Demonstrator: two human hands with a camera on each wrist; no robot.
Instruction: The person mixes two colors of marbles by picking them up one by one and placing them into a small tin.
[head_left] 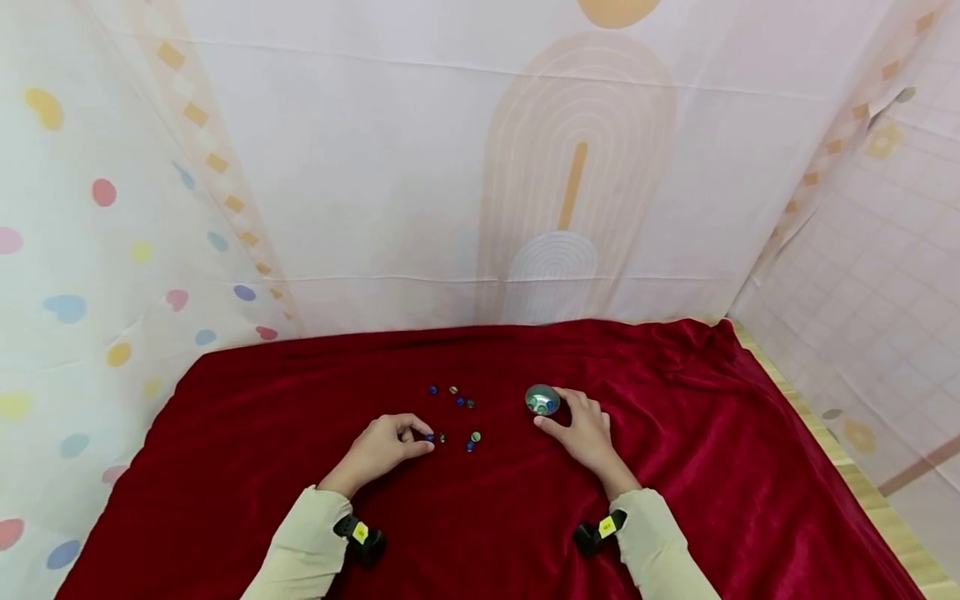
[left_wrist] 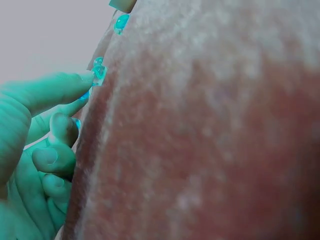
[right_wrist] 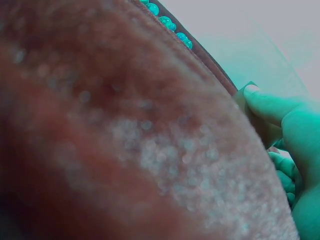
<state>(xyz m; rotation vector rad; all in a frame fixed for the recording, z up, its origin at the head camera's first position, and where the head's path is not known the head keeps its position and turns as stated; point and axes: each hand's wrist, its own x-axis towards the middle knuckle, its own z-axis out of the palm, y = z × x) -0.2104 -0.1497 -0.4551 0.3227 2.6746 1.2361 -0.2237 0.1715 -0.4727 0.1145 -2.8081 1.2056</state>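
My left hand [head_left: 386, 446] is on the left of a loose group of glass marbles. Its thumb and index finger pinch a small blue marble [head_left: 430, 437]; a green marble [head_left: 442, 437] lies just beside the fingertips. My right hand [head_left: 583, 427] grips the side of a small metal bowl [head_left: 533, 391], thumb at the near side and fingers at the far side. Several blue and green marbles [head_left: 542, 409] sit in the bowl. In the right wrist view the thumb presses the wall of the bowl [right_wrist: 260, 122], whose inside is hidden.
Between the hands lie a pale green marble [head_left: 476, 436] and a blue marble [head_left: 470, 447]. Farther back are another blue marble [head_left: 432, 389], a striped marble [head_left: 453, 390] and more. A wrinkled red cloth [head_left: 465, 525] covers the table; patterned curtains [head_left: 390, 183] hang behind it.
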